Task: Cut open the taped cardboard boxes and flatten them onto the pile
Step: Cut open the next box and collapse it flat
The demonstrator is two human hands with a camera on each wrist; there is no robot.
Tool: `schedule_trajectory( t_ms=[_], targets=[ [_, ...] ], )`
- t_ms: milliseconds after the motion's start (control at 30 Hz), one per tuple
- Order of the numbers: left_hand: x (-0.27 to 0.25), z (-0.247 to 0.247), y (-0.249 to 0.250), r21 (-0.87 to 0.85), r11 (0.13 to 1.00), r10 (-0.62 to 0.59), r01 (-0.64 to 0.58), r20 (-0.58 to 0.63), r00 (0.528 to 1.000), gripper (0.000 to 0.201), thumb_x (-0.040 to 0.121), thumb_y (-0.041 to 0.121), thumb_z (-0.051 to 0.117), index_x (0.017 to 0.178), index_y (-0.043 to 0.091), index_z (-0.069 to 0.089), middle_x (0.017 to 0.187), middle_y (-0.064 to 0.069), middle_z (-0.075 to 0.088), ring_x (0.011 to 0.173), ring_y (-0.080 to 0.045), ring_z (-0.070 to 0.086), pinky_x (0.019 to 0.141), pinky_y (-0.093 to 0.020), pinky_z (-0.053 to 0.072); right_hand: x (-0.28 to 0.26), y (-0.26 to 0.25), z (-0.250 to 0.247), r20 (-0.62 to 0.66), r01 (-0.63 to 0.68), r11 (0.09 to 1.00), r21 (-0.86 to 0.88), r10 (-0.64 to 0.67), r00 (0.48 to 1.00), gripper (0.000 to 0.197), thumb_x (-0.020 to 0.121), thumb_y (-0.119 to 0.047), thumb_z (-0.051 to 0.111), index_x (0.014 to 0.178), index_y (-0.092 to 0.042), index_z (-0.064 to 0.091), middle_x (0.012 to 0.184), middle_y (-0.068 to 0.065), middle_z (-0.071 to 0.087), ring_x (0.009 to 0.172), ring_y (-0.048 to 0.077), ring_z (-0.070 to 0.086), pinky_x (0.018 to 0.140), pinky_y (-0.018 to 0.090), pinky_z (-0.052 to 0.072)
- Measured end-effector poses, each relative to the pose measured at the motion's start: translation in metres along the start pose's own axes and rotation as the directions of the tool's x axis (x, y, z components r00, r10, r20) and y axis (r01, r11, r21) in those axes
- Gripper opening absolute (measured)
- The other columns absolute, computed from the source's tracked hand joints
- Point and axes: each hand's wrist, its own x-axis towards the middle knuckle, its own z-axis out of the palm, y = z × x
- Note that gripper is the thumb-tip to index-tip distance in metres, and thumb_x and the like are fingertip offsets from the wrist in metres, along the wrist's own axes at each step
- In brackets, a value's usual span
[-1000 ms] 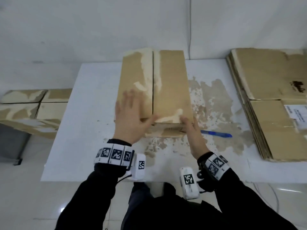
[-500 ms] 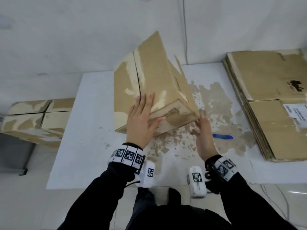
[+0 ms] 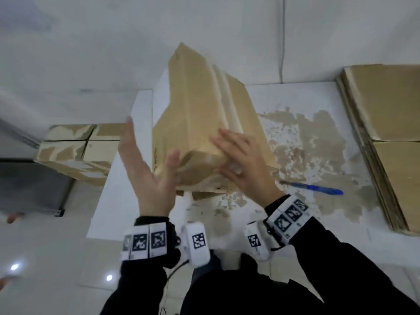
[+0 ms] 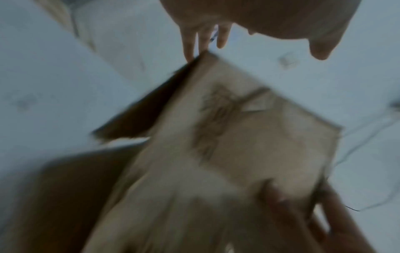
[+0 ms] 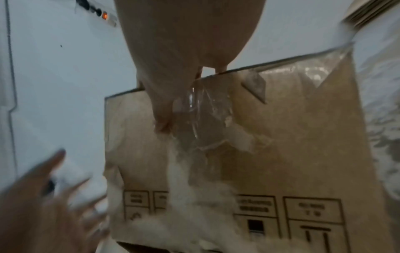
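Head view: a cardboard box (image 3: 204, 123) stands tipped on the white surface (image 3: 302, 105), one near corner raised between the two hands. The right hand (image 3: 247, 164) lies flat on its top face, fingers spread and straight. The left hand (image 3: 147, 169) is wide, palm toward the box's left side, thumb near the corner; blur hides whether the palm touches. This looks like the turning step, bringing a taped seam up for cutting. A pale tape strip runs along the top face beyond the right hand. The blue cutter (image 3: 316, 189) lies on the surface just right of the right hand, so the next move probably calls for settling the box and reaching for it. Well right of the right hand is the pile of flattened boxes (image 3: 386, 105). Left of the left hand, off the surface, more closed boxes (image 3: 75, 151) wait.

Left wrist view: heavily blurred. The box (image 4: 249, 137) fills the middle, with a dark gap at one flap edge; what is inside cannot be told. Straight fingers (image 4: 190, 44) reach toward its far corner.

Right wrist view: the right hand's fingers (image 5: 162, 109) press the box face (image 5: 292, 145) beside crumpled clear tape (image 5: 201, 111). Printed handling marks show lower down. The left hand (image 5: 43, 196) is open and blurred at the left.
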Motion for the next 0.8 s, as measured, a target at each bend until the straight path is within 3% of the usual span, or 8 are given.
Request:
schedule_trajectory(
  t_ms=[67,133,267,367,433,467,667,800],
  targets=[
    [0.015,0.001,0.003,0.175,0.981,-0.112,0.086,0.148,0.983,0.080,0.085,0.059,0.056,0.150,0.035,0.017,0.159,-0.003,0.015,0.145,-0.010,0.012,0.115,-0.018,0.013,-0.003,-0.007,0.023,0.096,0.146,0.988,-0.054,-0.140,0.985,0.068,0.083,-0.034,0.069,0.143,-0.026,0.038,0.150,0.002,0.036,0.132,0.019,0.037,0.102,0.041,0.036],
    [0.026,0.005,-0.013,0.355,0.913,-0.295,0.200,0.236,0.926,0.074,0.087,0.049,0.061,0.149,0.034,0.024,0.158,-0.009,0.019,0.144,-0.019,0.020,0.116,-0.030,0.020,-0.006,-0.012,0.034,0.134,0.211,0.977,-0.015,-0.207,0.969,0.059,0.087,-0.032,0.066,0.140,-0.018,0.045,0.148,0.005,0.039,0.135,0.020,0.036,0.105,0.040,0.035],
    [0.018,-0.003,-0.058,0.381,0.873,-0.407,0.305,0.222,0.886,0.059,0.092,0.040,0.058,0.146,0.029,0.037,0.157,-0.007,0.024,0.142,-0.024,0.028,0.116,-0.042,0.025,-0.031,0.023,0.007,-0.068,-0.169,0.980,0.108,0.177,0.982,0.040,0.095,-0.028,0.052,0.134,-0.017,0.050,0.142,0.005,0.044,0.133,0.018,0.037,0.110,0.037,0.029],
    [0.000,-0.004,-0.081,0.346,0.874,-0.419,0.341,0.184,0.889,0.058,0.094,0.040,0.055,0.147,0.026,0.036,0.153,-0.010,0.031,0.141,-0.027,0.029,0.115,-0.045,0.027,-0.080,0.095,-0.023,-0.050,-0.660,0.740,-0.129,0.660,0.749,0.046,0.090,-0.011,0.055,0.135,-0.011,0.044,0.146,0.013,0.036,0.135,0.030,0.030,0.110,0.043,0.029],
    [-0.006,0.000,-0.086,0.354,0.874,-0.411,0.333,0.172,0.895,0.056,0.096,0.038,0.052,0.147,0.024,0.034,0.152,-0.013,0.032,0.140,-0.031,0.030,0.114,-0.047,0.027,-0.115,0.126,-0.034,0.012,-0.777,0.515,-0.361,0.836,0.549,0.052,0.088,-0.010,0.058,0.138,-0.009,0.041,0.148,0.015,0.032,0.136,0.035,0.027,0.110,0.047,0.028],
    [-0.007,0.001,-0.086,0.352,0.877,-0.404,0.328,0.171,0.898,0.055,0.097,0.037,0.051,0.148,0.023,0.034,0.151,-0.014,0.032,0.139,-0.032,0.030,0.114,-0.047,0.027,-0.129,0.135,-0.035,0.013,-0.763,0.475,-0.439,0.852,0.524,0.049,0.088,-0.011,0.059,0.134,-0.009,0.045,0.145,0.014,0.037,0.133,0.035,0.031,0.108,0.048,0.030],
    [-0.007,0.004,-0.084,0.322,0.895,-0.379,0.309,0.183,0.907,0.052,0.098,0.032,0.047,0.147,0.022,0.032,0.151,-0.011,0.028,0.136,-0.028,0.032,0.109,-0.036,0.028,-0.126,0.123,-0.033,-0.095,-0.712,0.468,-0.522,0.798,0.595,0.008,0.091,-0.015,0.057,0.098,-0.013,0.059,0.097,0.010,0.065,0.094,0.033,0.057,0.084,0.040,0.036],
    [-0.005,-0.002,-0.085,0.294,0.909,-0.371,0.295,0.253,0.893,0.052,0.098,0.027,0.047,0.147,0.020,0.031,0.153,-0.013,0.021,0.139,-0.028,0.026,0.111,-0.035,0.025,-0.064,0.084,-0.043,-0.104,-0.773,0.613,-0.163,0.769,0.631,0.008,0.094,-0.018,0.055,0.096,-0.012,0.049,0.089,0.007,0.064,0.073,0.027,0.062,0.061,0.031,0.045]
  ],
)
